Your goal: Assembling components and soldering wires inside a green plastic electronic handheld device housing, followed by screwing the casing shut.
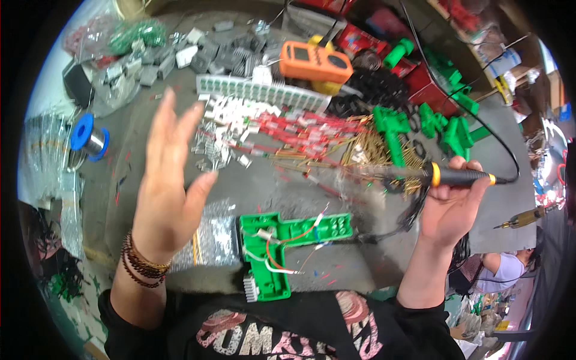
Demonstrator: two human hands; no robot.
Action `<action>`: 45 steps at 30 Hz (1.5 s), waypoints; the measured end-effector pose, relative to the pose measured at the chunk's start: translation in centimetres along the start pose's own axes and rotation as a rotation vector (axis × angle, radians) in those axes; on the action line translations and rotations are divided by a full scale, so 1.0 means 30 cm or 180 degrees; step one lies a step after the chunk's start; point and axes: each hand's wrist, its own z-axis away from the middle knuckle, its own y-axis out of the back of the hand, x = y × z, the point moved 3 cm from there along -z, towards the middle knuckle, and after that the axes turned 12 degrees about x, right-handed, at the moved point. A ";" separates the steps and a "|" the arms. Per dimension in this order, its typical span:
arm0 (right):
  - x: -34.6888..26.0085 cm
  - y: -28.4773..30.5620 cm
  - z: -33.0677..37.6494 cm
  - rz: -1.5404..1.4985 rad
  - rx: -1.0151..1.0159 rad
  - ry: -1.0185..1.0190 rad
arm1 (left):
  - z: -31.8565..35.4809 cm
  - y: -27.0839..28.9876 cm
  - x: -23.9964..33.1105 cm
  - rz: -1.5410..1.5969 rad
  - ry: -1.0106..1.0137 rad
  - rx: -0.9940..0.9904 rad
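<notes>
My right hand grips a soldering iron by its black handle with yellow rings; the shaft reaches left over the parts and is smeared by motion. Raised above the table on the left, my left hand has its fingers stretched out and nothing in it. Between the two, close to my body, lies a green plastic housing half shaped like a drill body. White, orange and red wires run across its open inside, and a finned metal heat sink sits at its lower end.
An orange multimeter stands at the back near grey parts. Red components, brass-coloured rods and green housings cover the middle. A solder spool is left; a screwdriver lies right. The iron's cord arches overhead. Another person sits beyond.
</notes>
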 end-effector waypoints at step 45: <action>0.117 -0.248 0.303 0.2416 -0.2766 -0.0533 | 0.194 -0.069 0.172 0.1061 -0.0652 -0.0303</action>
